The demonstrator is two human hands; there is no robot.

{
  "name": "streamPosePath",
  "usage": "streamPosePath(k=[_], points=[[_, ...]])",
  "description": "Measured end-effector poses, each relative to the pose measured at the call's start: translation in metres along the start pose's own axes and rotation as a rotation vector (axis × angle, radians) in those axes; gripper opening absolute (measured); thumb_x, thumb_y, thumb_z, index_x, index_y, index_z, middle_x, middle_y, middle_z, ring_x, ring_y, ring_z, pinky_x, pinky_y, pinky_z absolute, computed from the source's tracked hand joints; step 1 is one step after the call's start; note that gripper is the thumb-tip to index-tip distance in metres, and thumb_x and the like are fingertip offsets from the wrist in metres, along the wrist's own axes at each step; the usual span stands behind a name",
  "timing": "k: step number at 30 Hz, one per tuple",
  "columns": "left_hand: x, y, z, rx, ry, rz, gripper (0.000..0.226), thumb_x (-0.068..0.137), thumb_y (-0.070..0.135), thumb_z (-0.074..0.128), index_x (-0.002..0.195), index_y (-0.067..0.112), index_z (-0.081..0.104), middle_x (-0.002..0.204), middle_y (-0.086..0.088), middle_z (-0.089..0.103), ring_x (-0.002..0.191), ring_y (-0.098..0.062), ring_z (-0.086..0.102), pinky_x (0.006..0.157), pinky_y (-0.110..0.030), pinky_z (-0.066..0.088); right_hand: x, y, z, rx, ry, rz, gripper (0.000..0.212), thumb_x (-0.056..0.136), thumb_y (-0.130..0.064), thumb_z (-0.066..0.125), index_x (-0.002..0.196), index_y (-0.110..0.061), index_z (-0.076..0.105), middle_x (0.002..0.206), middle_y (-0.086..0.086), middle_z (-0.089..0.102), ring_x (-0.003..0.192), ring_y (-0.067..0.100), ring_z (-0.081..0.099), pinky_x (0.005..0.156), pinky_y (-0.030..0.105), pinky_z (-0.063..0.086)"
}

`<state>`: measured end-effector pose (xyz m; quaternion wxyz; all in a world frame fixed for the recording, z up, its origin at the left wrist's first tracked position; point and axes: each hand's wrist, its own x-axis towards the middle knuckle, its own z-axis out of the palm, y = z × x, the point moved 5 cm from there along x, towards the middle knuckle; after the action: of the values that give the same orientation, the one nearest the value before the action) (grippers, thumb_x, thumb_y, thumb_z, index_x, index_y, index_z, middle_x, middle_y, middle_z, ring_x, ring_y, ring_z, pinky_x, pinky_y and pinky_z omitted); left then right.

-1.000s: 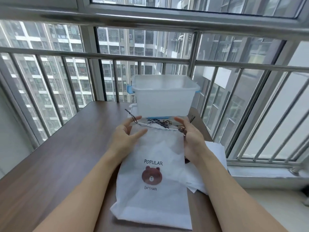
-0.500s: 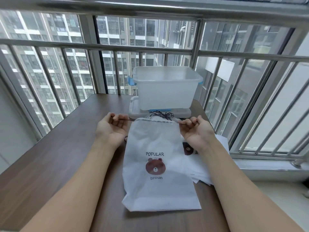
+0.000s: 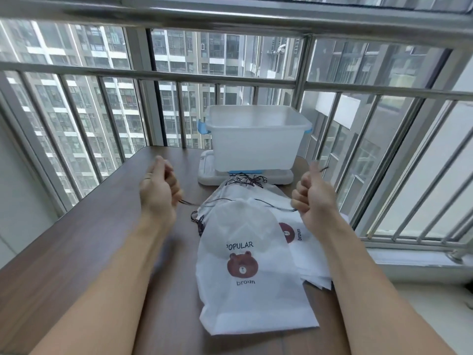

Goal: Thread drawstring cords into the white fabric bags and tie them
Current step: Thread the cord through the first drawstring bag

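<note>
A white fabric bag (image 3: 245, 298) printed with a brown bear lies on the wooden table (image 3: 84, 242), its top gathered into a rounded pucker. A dark drawstring cord (image 3: 189, 202) runs out of the bag's top to both sides. My left hand (image 3: 158, 193) grips the left cord end in a fist. My right hand (image 3: 313, 198) grips the right end, and the tip of the cord sticks up above the thumb. Both hands are raised and spread apart either side of the bag's mouth.
A stack of more white bear bags (image 3: 304, 242) lies under and right of the top bag. Loose dark cords (image 3: 247, 180) lie behind it. A translucent plastic bin (image 3: 256, 142) stands on its lid at the table's far edge, against window bars (image 3: 304, 85).
Both hands have pulled the cord ends outward and upward, away from each other. The bag's flat top has cinched into a gathered, rounded shape.
</note>
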<state>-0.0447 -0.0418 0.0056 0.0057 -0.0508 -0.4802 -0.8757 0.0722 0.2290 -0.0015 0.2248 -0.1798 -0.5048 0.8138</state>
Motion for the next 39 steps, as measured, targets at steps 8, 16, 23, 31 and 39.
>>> streamPosePath(k=[8,16,23,31,39], points=[[-0.043,-0.024,0.061,0.152,-0.463,-0.073,0.024,0.097,0.018,0.036,0.073,0.019,0.038,0.061,0.004,0.033,0.050,-0.011,0.021,0.040,-0.021,0.015,-0.014,0.026,0.056,-0.123,-0.266,0.079,0.032,0.100,-0.012,0.032,0.068,-0.019,0.034,0.062,-0.001,0.023,0.054,0.014,0.014,0.041,0.021,0.012],[-0.033,-0.025,0.081,0.529,-0.513,-0.245,0.030,0.100,0.031,0.058,0.080,0.009,0.066,0.060,-0.002,0.065,0.052,-0.014,0.060,0.056,-0.023,0.050,-0.038,0.026,0.061,-0.333,-0.588,0.024,0.041,0.090,-0.038,0.064,0.088,0.002,0.070,0.066,0.012,0.063,0.053,0.019,0.054,0.043,0.024,0.039],[-0.049,-0.052,0.077,0.603,-0.625,-0.358,0.033,0.103,0.034,0.051,0.082,0.015,0.069,0.053,0.007,0.023,0.043,-0.009,0.020,0.038,-0.018,0.018,-0.033,-0.011,0.056,-0.541,-0.246,-0.728,0.036,0.096,-0.039,0.064,0.075,-0.013,0.077,0.088,0.006,0.068,0.096,0.011,0.065,0.080,0.028,0.051],[-0.061,-0.061,0.083,0.414,-0.617,-0.487,0.033,0.103,0.024,0.035,0.072,0.023,0.044,0.059,0.005,0.016,0.048,-0.009,0.009,0.042,-0.021,0.006,-0.028,0.018,0.063,-0.343,-0.396,-0.323,0.030,0.092,-0.030,0.065,0.090,-0.003,0.078,0.086,0.007,0.077,0.083,0.017,0.072,0.080,0.028,0.055],[-0.062,-0.069,0.079,0.615,-0.728,-0.356,0.028,0.099,0.039,0.056,0.076,0.023,0.055,0.053,0.008,0.027,0.047,-0.009,0.018,0.044,-0.021,0.015,-0.021,0.028,0.052,-0.466,-0.250,-0.157,0.039,0.090,-0.037,0.074,0.069,-0.003,0.073,0.058,0.007,0.049,0.048,0.011,0.034,0.049,0.023,0.031]])
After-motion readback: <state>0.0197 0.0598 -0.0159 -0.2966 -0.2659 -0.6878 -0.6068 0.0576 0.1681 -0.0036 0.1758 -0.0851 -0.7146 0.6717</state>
